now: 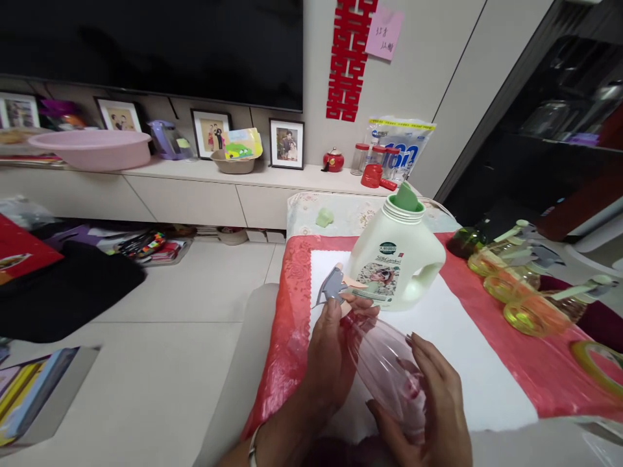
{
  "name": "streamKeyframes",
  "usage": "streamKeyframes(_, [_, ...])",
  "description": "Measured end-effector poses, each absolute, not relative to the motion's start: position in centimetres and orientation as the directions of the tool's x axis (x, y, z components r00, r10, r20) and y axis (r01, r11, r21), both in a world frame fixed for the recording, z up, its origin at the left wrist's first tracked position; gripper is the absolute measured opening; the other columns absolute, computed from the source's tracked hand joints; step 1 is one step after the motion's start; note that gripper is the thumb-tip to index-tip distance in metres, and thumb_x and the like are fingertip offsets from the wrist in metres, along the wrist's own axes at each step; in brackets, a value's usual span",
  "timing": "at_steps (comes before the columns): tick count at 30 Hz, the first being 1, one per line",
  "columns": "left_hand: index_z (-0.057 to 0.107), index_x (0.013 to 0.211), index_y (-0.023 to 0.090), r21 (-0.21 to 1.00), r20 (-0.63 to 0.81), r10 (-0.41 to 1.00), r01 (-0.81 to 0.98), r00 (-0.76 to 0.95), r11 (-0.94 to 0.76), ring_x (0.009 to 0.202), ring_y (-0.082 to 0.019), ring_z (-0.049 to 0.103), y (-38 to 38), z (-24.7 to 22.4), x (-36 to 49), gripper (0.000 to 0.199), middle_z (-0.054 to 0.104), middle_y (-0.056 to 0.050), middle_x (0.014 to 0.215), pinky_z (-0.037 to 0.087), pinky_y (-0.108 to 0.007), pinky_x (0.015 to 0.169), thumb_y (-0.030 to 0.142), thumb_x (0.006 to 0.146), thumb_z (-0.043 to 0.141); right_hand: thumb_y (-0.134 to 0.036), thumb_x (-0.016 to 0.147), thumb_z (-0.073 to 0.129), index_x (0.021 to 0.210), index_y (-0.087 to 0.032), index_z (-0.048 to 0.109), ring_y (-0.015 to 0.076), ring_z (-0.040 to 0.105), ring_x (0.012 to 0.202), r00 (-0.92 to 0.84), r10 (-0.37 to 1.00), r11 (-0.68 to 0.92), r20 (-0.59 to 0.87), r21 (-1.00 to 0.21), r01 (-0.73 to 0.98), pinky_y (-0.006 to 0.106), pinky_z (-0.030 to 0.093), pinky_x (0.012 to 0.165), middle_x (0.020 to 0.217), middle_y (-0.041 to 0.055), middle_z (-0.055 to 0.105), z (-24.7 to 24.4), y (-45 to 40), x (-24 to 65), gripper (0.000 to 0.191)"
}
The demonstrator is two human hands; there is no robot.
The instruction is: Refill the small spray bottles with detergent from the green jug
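Observation:
Both my hands hold a clear pink spray bottle point(384, 363), tilted over the table. My left hand point(331, 350) is closed around its neck, just below the grey and peach trigger head point(335, 285). Around the lower body curl the fingers of my right hand point(438, 395). The bottle looks see-through, with a small dark pink spot inside near its base. Right behind it stands a large pale green detergent jug point(396, 253), upright on a white sheet point(467, 363). Its mouth is uncapped, with a green spout point(407, 196) showing.
Several spray bottles with yellow liquid point(525, 314) line the table's right side, near a roll of tape point(596, 363). A light green cap-like piece point(324, 217) lies on the far tablecloth. Behind, a low cabinet carries a pink basin point(97, 148), photo frames, red scoop point(372, 175) and jars.

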State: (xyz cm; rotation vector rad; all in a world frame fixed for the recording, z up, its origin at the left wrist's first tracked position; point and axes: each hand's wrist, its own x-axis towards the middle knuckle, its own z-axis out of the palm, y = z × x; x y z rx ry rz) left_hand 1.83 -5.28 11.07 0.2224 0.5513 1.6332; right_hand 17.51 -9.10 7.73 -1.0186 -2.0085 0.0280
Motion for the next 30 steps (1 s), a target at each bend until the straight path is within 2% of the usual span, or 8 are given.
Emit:
streamKeyframes(7, [0.065,0.101,0.019,0.428,-0.283,0.949,-0.904,-0.138,-0.004,0.085,-0.02,0.074,-5.2,10.9,2.2,0.045,0.077,-0.007,0.099,0.057,-0.035,0.083,0.06,0.085,0.072,-0.032,0.094,0.07,0.145,-0.022,0.044,0.032,0.048,0.132,-0.284,0.596,0.682,0.751,-0.286,0.673,0.046,0.058,0.094,0.146,0.0161,0.041,8.2,-9.4,17.2,0.058])
streamKeyframes(12, [0.066,0.098,0.017,0.426,-0.247,0.963,-0.905,-0.11,0.006,0.087,-0.02,0.073,-5.4,10.6,2.2,0.045,0.077,-0.009,0.097,0.056,-0.036,0.086,0.059,0.084,0.074,-0.031,0.094,0.07,0.15,-0.022,0.04,0.0311,0.047,0.133,-0.29,0.608,0.677,0.739,-0.291,0.676,0.042,0.058,0.09,0.147,0.0175,0.04,7.6,-9.6,17.4,0.065])
streamKeyframes(14, [0.066,0.096,0.017,0.424,-0.226,0.97,-0.905,-0.089,0.016,0.088,-0.021,0.073,-5.5,10.3,2.1,0.044,0.077,-0.009,0.098,0.055,-0.036,0.088,0.057,0.083,0.076,-0.036,0.093,0.07,0.153,-0.022,0.038,0.0316,0.047,0.133,-0.234,0.667,0.648,0.708,-0.395,0.651,0.044,0.058,0.092,0.146,0.0168,0.041,7.1,-10.0,17.2,0.069])
streamKeyframes(16, [0.067,0.095,0.017,0.429,-0.187,0.98,-0.903,-0.064,0.023,0.091,-0.022,0.072,-5.5,10.1,1.9,0.042,0.077,-0.009,0.096,0.054,-0.037,0.09,0.055,0.081,0.079,-0.044,0.096,0.067,0.155,-0.023,0.035,0.0312,0.049,0.132,-0.097,0.807,0.528,0.583,-0.638,0.561,0.044,0.058,0.095,0.146,0.0162,0.042,7.1,-10.6,16.6,0.071])
streamKeyframes(19, [0.068,0.093,0.017,0.485,-0.105,0.993,-0.875,-0.059,0.0,0.092,-0.022,0.071,-5.5,10.0,1.7,0.039,0.075,-0.007,0.092,0.054,-0.037,0.089,0.054,0.082,0.078,-0.063,0.099,0.057,0.159,-0.032,0.025,0.0294,0.058,0.122,0.062,0.994,0.075,0.086,-0.984,0.16,0.04,0.061,0.086,0.149,0.0152,0.039,8.2,-11.3,15.6,0.075])
streamKeyframes(22, [0.067,0.091,0.018,0.546,-0.066,0.992,-0.836,-0.107,-0.053,0.09,-0.021,0.069,-5.5,9.9,1.6,0.036,0.073,-0.004,0.087,0.055,-0.035,0.086,0.053,0.085,0.074,-0.086,0.086,0.057,0.161,-0.043,0.013,0.0291,0.064,0.109,-0.087,0.967,-0.253,-0.241,-0.951,-0.175,0.039,0.061,0.075,0.154,0.0141,0.033,9.9,-11.4,15.2,0.097])
streamKeyframes(27, [0.065,0.094,0.019,0.56,-0.074,0.99,-0.826,-0.124,-0.062,0.089,-0.022,0.07,-5.3,9.6,1.2,0.034,0.071,-0.003,0.086,0.056,-0.038,0.087,0.053,0.09,0.068,-0.06,0.085,0.078,0.16,-0.045,0.019,0.0272,0.051,0.133,-0.235,0.962,-0.171,-0.136,-0.976,-0.136,0.034,0.056,0.1,0.162,0.005,0.018,10.7,-11.5,16.1,0.097])
streamKeyframes(30, [0.065,0.095,0.018,0.547,-0.11,0.988,-0.837,-0.108,-0.031,0.089,-0.023,0.071,-5.0,9.5,0.9,0.039,0.072,-0.004,0.085,0.056,-0.039,0.087,0.055,0.087,0.07,-0.063,0.087,0.074,0.165,-0.035,0.011,0.0309,0.043,0.141,-0.197,0.979,-0.039,-0.048,-0.998,0.051,0.039,0.052,0.107,0.16,0.0104,0.022,9.7,-11.6,16.9,0.104])
